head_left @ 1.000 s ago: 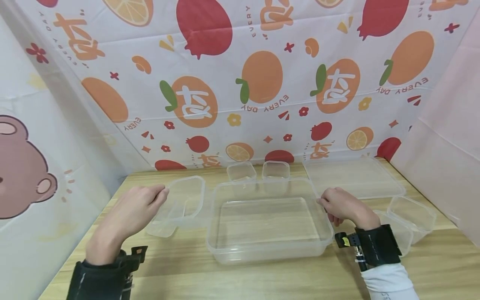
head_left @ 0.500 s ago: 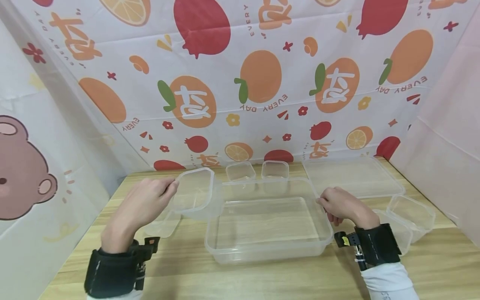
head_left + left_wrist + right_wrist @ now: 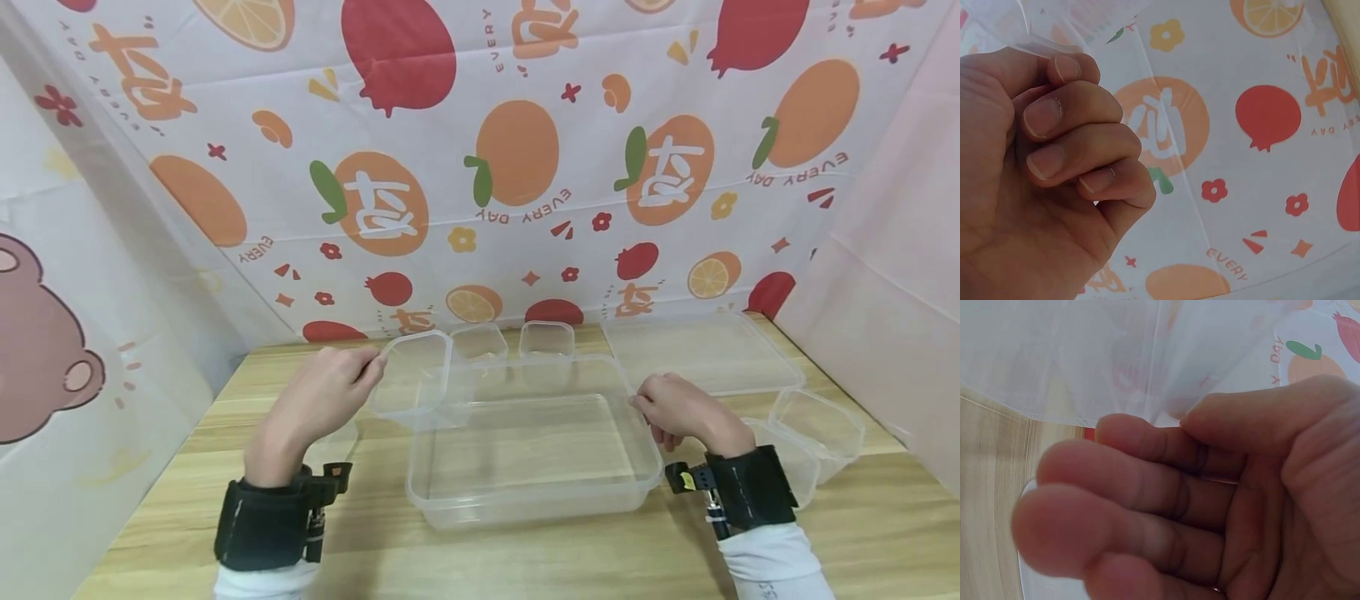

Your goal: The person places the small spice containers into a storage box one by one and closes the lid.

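Note:
My left hand (image 3: 318, 400) pinches the rim of a clear plastic food container (image 3: 412, 375), lifted and tilted beside the large clear container (image 3: 536, 500) and overlapping its back left corner in the head view. The left wrist view shows the fingers curled, with the rim between thumb and index finger. At the right wall of the large container my right hand (image 3: 682, 408) pinches its edge between thumb and index finger. That large container stands upright on the wooden table, and the table shows through its bottom.
Two small clear containers (image 3: 480, 343) stand behind, near the printed cloth. A wide flat clear lid (image 3: 701, 354) lies at the back right. More clear containers (image 3: 817, 429) sit right of my right hand. A clear piece (image 3: 333, 442) lies beneath my left wrist.
My left hand has carried the small container up and rightward, from the left side of the table to the large container's back left corner. The right hand has kept its hold.

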